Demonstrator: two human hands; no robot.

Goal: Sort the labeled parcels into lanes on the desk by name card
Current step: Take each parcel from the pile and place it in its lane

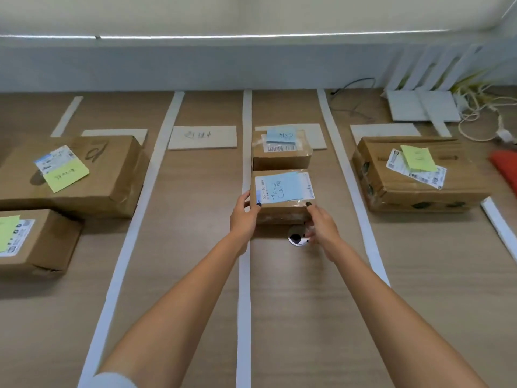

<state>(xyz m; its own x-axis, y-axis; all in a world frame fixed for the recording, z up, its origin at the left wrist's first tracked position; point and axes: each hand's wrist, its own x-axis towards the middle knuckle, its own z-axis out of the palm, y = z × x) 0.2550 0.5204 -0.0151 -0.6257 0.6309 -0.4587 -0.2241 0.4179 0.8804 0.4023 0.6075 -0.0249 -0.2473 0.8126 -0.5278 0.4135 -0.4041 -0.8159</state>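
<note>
1. Gripping the near blue-noted parcel [282, 195], the left hand [244, 217] and right hand [321, 224] clasp its near corners.
2. Five parcels sit on the desk [181, 247]: two left, two in this lane, one right.
3. Four name cards lie far.

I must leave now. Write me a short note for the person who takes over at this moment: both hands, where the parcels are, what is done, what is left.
Hands: left hand and right hand both grip the near parcel with the blue note, one on each side, in the third lane.
Parcels: a second blue-note parcel sits just behind it, partly on that lane's name card. Two green-note parcels lie in the far-left lane, one green-note parcel in the far-right lane.
Done: five parcels stand in lanes.
Left: let go of the held parcel. The second lane holds only its name card. No unsorted parcels are in view.
</note>
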